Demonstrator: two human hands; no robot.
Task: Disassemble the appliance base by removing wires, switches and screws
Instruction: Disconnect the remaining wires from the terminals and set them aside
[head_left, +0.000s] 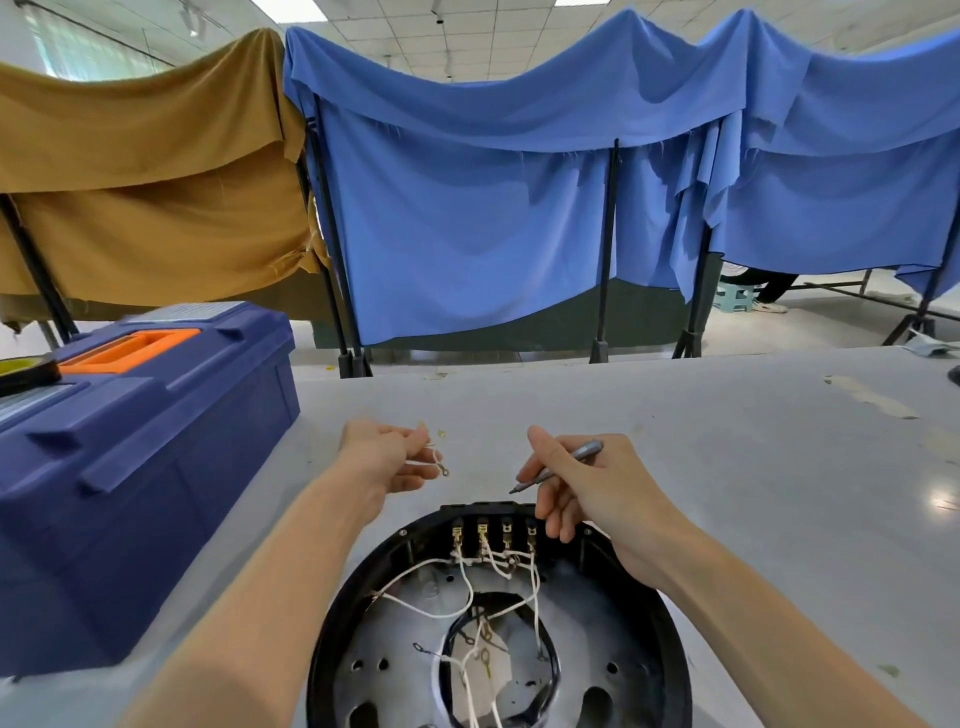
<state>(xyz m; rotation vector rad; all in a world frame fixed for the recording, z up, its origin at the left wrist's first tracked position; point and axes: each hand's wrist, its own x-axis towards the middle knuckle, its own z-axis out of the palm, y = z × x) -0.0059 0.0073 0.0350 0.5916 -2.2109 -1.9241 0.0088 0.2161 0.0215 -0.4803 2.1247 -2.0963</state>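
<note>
A round black appliance base (644, 639) lies open on the grey table, near the front edge. Inside it, white wires (457, 577) run from a row of switch terminals (493, 532) at its far rim down to a central opening. My left hand (389, 460) hovers beyond the base on the left and pinches a short white wire with a ring terminal (442, 469). My right hand (587, 493) is above the terminal row and grips a thin grey screwdriver (563, 464), tip pointing left.
A blue toolbox (145, 457) with an orange handle stands at the left on the table (727, 467). A few small loose parts (431, 429) lie just past my left hand. Blue and tan cloth screens (467, 208) hang behind the table.
</note>
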